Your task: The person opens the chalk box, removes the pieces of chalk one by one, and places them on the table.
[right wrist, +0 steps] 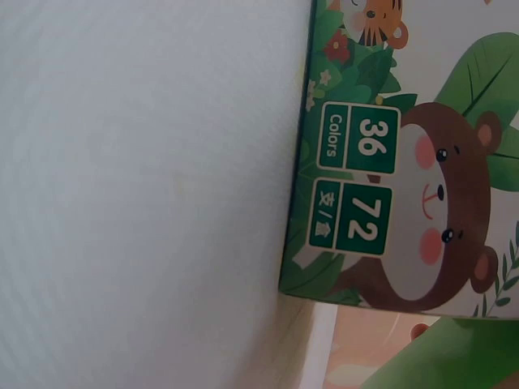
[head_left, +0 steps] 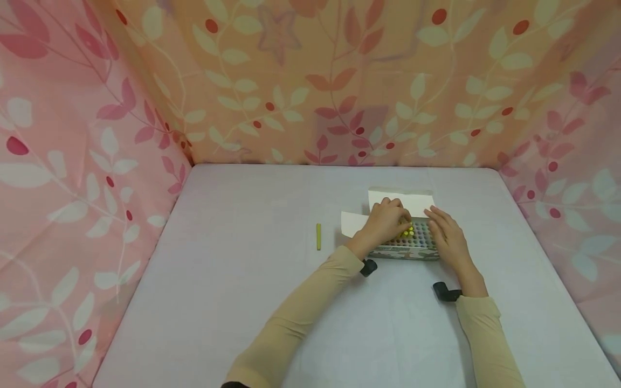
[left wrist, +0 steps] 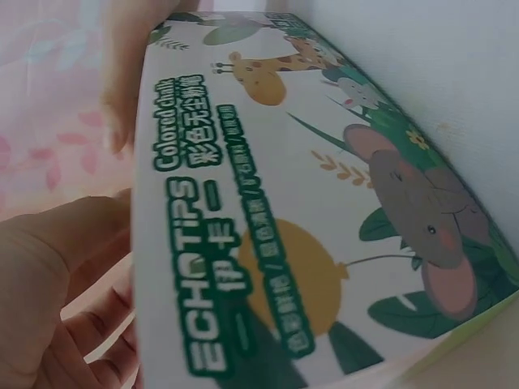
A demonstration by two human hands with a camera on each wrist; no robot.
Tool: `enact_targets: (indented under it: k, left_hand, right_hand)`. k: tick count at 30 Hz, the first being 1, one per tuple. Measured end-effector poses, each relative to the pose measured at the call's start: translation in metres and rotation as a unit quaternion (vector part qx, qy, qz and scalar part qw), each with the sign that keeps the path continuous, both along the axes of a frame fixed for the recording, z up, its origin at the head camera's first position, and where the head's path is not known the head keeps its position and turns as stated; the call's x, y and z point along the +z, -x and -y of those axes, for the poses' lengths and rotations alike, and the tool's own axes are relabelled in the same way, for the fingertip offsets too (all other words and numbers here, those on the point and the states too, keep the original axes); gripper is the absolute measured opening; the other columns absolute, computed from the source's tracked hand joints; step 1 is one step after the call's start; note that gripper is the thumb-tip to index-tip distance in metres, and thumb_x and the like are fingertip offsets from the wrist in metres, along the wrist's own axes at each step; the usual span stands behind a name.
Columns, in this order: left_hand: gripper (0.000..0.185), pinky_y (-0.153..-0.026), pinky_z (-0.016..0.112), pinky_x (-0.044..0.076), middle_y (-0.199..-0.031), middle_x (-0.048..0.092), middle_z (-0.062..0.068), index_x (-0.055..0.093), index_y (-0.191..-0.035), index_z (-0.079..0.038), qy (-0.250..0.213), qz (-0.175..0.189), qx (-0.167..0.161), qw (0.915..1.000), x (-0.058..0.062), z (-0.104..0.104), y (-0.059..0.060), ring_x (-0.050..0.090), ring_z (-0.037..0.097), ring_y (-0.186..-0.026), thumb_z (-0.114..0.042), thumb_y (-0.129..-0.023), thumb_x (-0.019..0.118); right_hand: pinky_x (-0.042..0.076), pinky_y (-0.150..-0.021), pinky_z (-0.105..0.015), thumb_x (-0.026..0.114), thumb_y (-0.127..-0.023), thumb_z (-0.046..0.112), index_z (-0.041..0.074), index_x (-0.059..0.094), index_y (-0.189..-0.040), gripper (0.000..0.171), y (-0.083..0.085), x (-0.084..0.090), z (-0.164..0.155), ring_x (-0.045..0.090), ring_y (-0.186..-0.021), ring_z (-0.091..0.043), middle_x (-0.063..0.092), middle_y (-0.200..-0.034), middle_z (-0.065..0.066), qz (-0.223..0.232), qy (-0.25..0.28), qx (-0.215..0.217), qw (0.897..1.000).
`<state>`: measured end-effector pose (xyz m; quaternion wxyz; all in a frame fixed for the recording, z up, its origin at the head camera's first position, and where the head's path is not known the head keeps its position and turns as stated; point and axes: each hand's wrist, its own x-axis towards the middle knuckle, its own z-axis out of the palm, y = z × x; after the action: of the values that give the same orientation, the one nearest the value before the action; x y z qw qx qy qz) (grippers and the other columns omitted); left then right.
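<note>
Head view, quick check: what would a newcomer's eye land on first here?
The open chalk box at the table's middle, with both hands on it: the left hand reaches into the yellow chalks, the right hand rests along its right end. One yellow chalk stick lies alone to the left on the white table.

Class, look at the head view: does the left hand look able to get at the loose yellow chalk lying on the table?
Probably yes. The chalk lies alone on the table, left of the left hand, with nothing between them; that hand is now at the box.
</note>
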<state>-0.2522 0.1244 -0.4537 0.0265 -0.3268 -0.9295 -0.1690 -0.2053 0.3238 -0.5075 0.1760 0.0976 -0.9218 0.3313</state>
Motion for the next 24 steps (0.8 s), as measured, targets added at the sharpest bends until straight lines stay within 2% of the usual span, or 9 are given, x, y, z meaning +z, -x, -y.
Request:
enact_targets:
  k: [12, 24]
  left_hand:
    - [0.020, -0.065, 0.020, 0.034, -0.098, 0.055, -0.011, 0.070, -0.103, -0.032, 0.010, -0.013, 0.001, 0.9999, -0.0060, -0.0060, 0.0037, 0.045, 0.007, -0.085, -0.041, -0.089, 0.059]
    - [0.017, -0.067, 0.021, 0.036, -0.100, 0.056, -0.011, 0.069, -0.103, -0.034, 0.018, -0.004, -0.003, 0.9998, -0.0040, -0.0076, 0.0046, 0.045, 0.008, -0.087, -0.036, -0.092, 0.057]
  right_hand:
    - [0.027, -0.097, -0.063, 0.042, -0.099, 0.022, 0.006, 0.051, -0.131, 0.037, -0.0010, -0.0017, 0.0000, 0.036, -0.127, -0.042, 0.041, -0.140, -0.017, 0.002, 0.001, 0.001, 1.000]
    - [0.027, -0.096, -0.064, 0.042, -0.099, 0.021, 0.005, 0.050, -0.131, 0.037, 0.0001, -0.0023, -0.0014, 0.036, -0.126, -0.044, 0.041, -0.140, -0.018, -0.006, -0.005, 0.003, 1.000]
